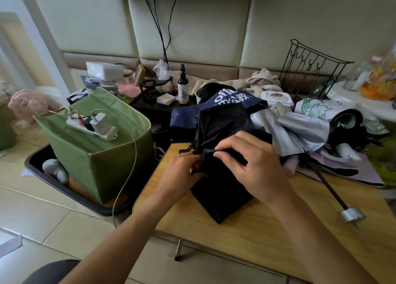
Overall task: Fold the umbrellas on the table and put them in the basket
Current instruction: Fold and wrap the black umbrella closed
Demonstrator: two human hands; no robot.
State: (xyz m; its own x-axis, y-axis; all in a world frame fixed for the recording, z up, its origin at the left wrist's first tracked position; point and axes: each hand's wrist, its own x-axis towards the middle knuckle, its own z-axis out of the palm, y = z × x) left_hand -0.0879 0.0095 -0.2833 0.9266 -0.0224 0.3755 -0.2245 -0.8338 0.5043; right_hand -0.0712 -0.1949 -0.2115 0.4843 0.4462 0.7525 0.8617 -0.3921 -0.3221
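Well to the left of the left hand (182,172) stands the green basket (111,161) in a black tray (70,191) on the floor, a white power strip (92,127) with a plugged charger lying across its open top — its cable hangs down the basket's front. Both hands meet on the black umbrella (222,176) at the near left part of the wooden bench (267,230). The left hand's fingers are curled into the fabric's left edge; the right hand (252,165) pinches a fold of it between thumb and fingertips. The black umbrella's long axis runs away from the person, its near end pointed toward the bench edge; its handle is hidden under cloth. Beyond the hands lies a navy umbrella (225,103) with white lettering. Right of the right hand, a silver umbrella (295,131) sprawls half open — its dark shaft slants toward the near right, ending in a silver handle (351,216). A floral umbrella (321,110) lies farther right, partly covered.
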